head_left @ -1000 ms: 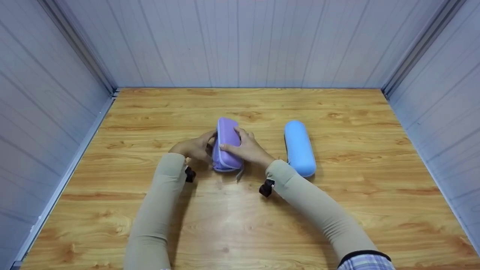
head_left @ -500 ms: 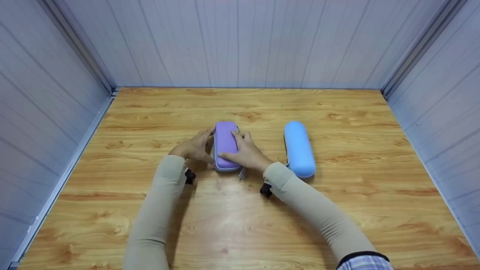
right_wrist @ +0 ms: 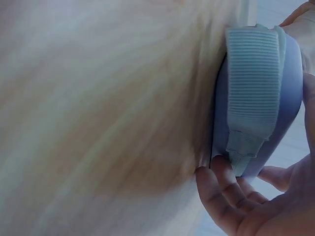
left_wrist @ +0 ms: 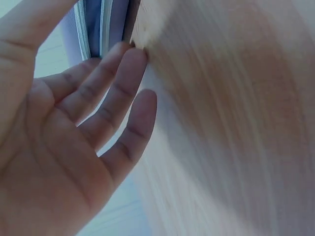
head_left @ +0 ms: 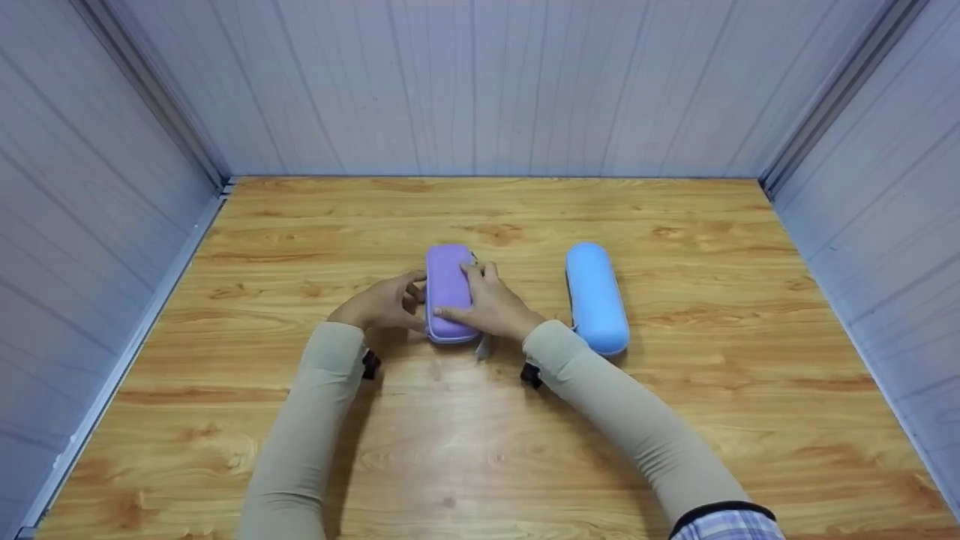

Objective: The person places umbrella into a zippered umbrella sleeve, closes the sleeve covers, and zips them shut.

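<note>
A purple zippered hard case (head_left: 448, 281) lies lengthwise on the wooden table. My right hand (head_left: 495, 304) holds it from the right, thumb across the top and fingers down along the far right side. In the right wrist view, a pale ribbed strap (right_wrist: 253, 83) runs along the case's side, with the fingertips (right_wrist: 222, 169) close to its end. My left hand (head_left: 386, 302) is at the case's left side, fingers loosely bent. The left wrist view shows its palm and relaxed fingers beside two light zipper edges (left_wrist: 93, 29) with a dark strip between them.
A light blue rounded case (head_left: 598, 296) lies to the right, beyond my right wrist. White panel walls (head_left: 472, 90) close off the back and both sides of the wood-grain table (head_left: 450, 450).
The purple case, earlier tilted, now lies flat on the table and slightly further left. My left hand has drawn back a little to the left; my right hand keeps its hold.
</note>
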